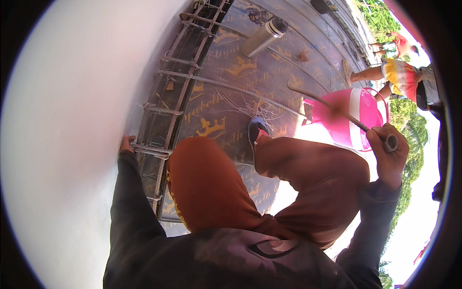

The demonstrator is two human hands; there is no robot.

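Observation:
My right hand (389,151), raised at the right, is closed around a long metal rod (358,123). The rod has a bent tip at its far end and a hollow, pipe-like end by my fist. At the left, beside the pale wall, my left hand (127,144) grips the side of some bunched rebar stirrups (151,151); part of its fingers is hidden. These stirrups belong to a long rebar cage (172,120) lying in a dark channel along the wall. Tie wire (255,107) lies loose in a tangle near my shoe.
The pale wall (72,125) rises close on my left. A steel flask (264,37) stands on the printed formwork boards (236,62). A pink cooler jug (339,118) is at the right, near another person's leg (368,74). A rebar (231,86) crosses the boards.

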